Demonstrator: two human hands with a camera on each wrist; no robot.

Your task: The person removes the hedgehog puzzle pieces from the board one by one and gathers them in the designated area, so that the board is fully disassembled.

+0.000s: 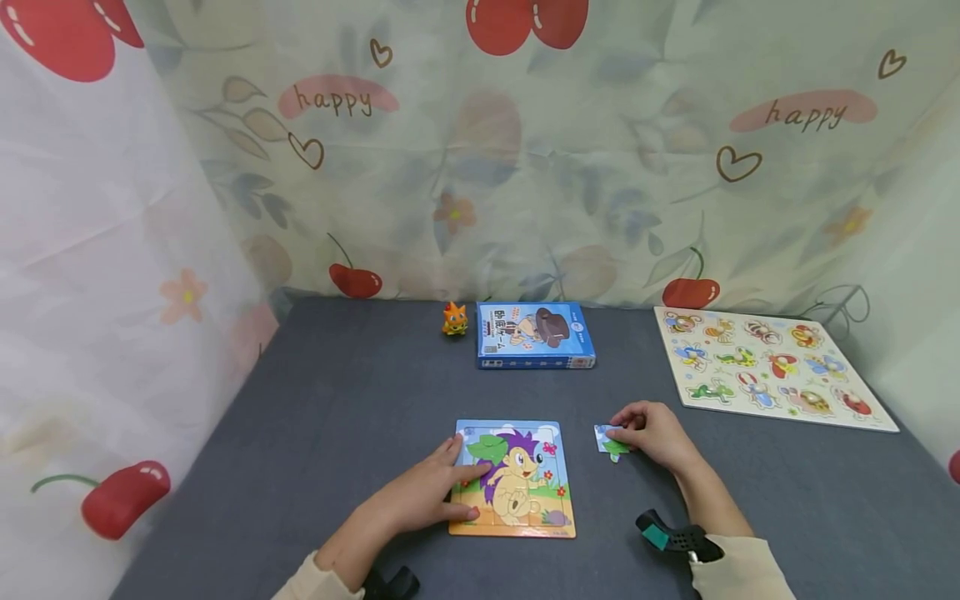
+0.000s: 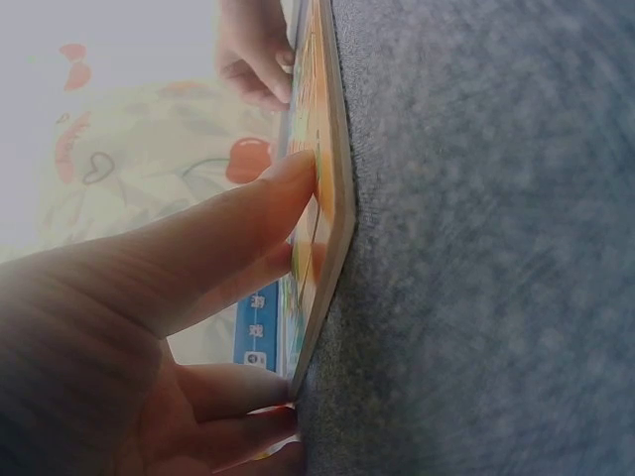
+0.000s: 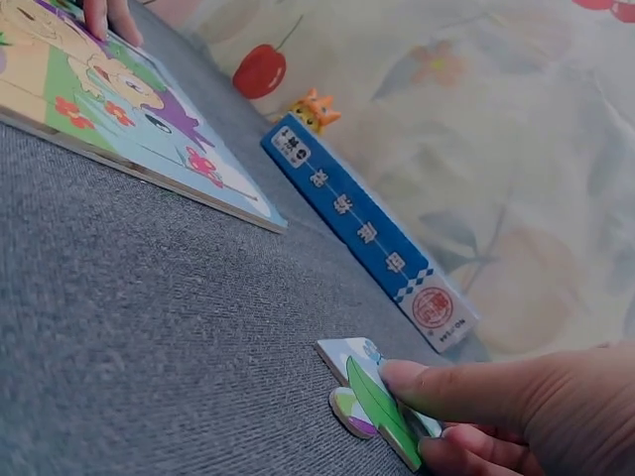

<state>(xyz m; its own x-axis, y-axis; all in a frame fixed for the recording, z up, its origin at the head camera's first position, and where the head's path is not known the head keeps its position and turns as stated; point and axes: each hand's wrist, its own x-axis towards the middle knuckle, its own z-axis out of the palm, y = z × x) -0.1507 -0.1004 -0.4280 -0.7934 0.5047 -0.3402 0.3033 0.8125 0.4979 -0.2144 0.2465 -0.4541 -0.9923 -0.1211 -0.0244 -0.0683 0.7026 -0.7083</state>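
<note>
A square hedgehog jigsaw puzzle [image 1: 517, 492] lies flat on the dark grey table. My left hand [image 1: 423, 496] rests over its left side, fingers spread, with thumb and index fingertip on the picture. In the left wrist view the thumb [image 2: 233, 223] touches the orange lower part, and other fingertips reach the board's edge. To the right of the board, my right hand [image 1: 652, 433] pinches a puzzle piece [image 3: 372, 392] low over the table. The piece carries a green leaf on pale blue and has a rounded tab with some purple. Part of it hides behind the thumb.
Behind the puzzle stands a blue box [image 1: 536, 335] with a hat-wearing figure. Left of the box is a small orange toy [image 1: 454, 319]. A white board of insect pictures [image 1: 772, 367] lies at the back right. A patterned curtain [image 1: 480, 167] hangs along the table's far edge.
</note>
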